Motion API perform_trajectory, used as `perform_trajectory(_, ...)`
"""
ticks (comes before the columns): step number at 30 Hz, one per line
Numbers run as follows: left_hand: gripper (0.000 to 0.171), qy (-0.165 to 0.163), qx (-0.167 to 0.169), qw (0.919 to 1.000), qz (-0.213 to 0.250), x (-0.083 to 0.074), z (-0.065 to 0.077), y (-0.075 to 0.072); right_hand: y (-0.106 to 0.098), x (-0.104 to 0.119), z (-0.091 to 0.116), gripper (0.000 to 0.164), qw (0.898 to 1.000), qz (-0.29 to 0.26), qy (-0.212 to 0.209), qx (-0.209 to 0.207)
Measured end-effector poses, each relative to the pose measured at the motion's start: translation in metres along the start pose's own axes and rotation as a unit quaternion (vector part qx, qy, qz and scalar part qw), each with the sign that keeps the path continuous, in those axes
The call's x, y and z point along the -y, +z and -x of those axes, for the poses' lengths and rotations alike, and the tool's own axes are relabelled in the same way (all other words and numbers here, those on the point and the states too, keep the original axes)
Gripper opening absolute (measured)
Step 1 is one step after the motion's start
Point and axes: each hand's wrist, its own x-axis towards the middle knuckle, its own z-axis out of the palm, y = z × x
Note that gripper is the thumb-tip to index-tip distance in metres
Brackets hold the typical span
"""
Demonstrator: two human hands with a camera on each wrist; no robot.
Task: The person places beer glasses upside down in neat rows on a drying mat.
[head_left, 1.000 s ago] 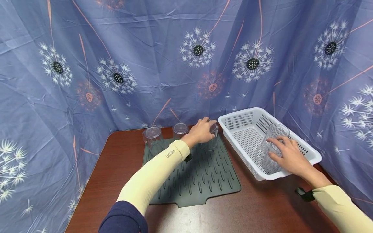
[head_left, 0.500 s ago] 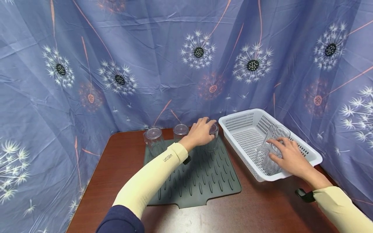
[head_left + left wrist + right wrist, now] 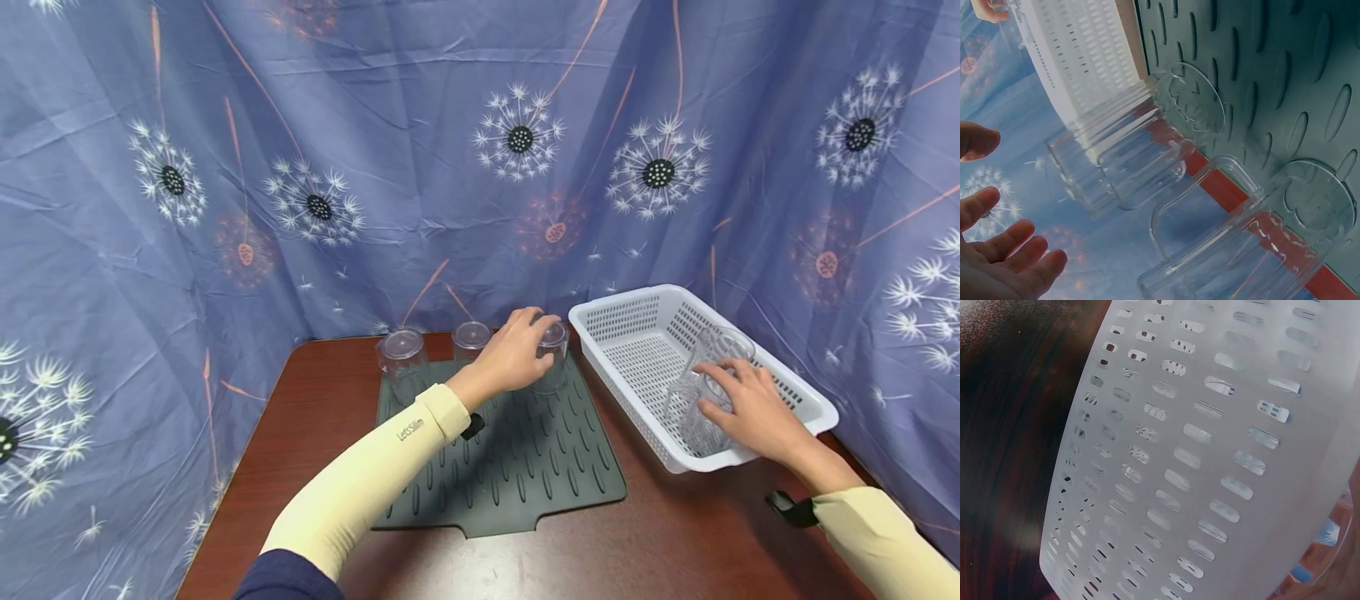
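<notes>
Upside down along the back of the dark grey ribbed mat (image 3: 517, 479) stand three clear glass mugs: a left one (image 3: 408, 367), a middle one (image 3: 471, 337) and a right one (image 3: 553, 367). My left hand (image 3: 513, 350) is beside the right mug, fingers spread and loosely bent. In the left wrist view, a gap shows between my fingers (image 3: 1013, 247) and that mug (image 3: 1129, 162); the middle mug (image 3: 1254, 244) is nearer the camera. My right hand (image 3: 757, 412) reaches into the white basket (image 3: 626, 408), thumb and fingers around the end of a glass mug (image 3: 701, 417) there.
Another clear glass mug (image 3: 720, 342) lies farther back in the basket, overlapping the held one in view. The brown table (image 3: 637, 542) extends around the mat. A blue dandelion-print curtain (image 3: 420, 167) hangs close behind and at the sides.
My left hand has drawn slightly left, away from the right mug, showing more of its base. My right hand keeps its place at the basket. The head view has shifted a little.
</notes>
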Motion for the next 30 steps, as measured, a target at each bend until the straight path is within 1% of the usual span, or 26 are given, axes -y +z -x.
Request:
perform_trajectory(8, 0.059, 0.023, -0.011, 0.9996, 0.01, -0.005, 0.021, -0.008, 0.002, 0.001, 0.0, 0.053, 1.0, 0.002, -0.015, -0.014)
perform_trajectory(14, 0.059, 0.033, -0.012, 0.9994, 0.005, -0.005, 0.036, -0.011, 0.004, 0.001, -0.001, 0.053, 1.0, 0.001, -0.017, -0.016)
perform_trajectory(17, 0.06, 0.038, -0.003, 0.9993, 0.004, -0.005, 0.043, -0.012, 0.005, 0.001, 0.0, 0.052, 1.0, -0.001, -0.018, -0.015)
perform_trajectory(24, 0.061, 0.046, 0.043, 0.998, 0.008, -0.003, 0.064, -0.013, 0.005, 0.001, 0.0, 0.053, 1.0, 0.0, -0.02, -0.019)
perform_trajectory(27, 0.06, 0.049, 0.05, 0.9975, -0.008, -0.001, 0.075, -0.011, 0.004, 0.002, 0.0, 0.053, 1.0, 0.002, -0.023, -0.021)
perform_trajectory(30, 0.061, 0.051, 0.059, 0.9962, -0.038, 0.002, 0.087, -0.008, 0.003, 0.004, -0.001, 0.053, 1.0, 0.003, -0.021, -0.019)
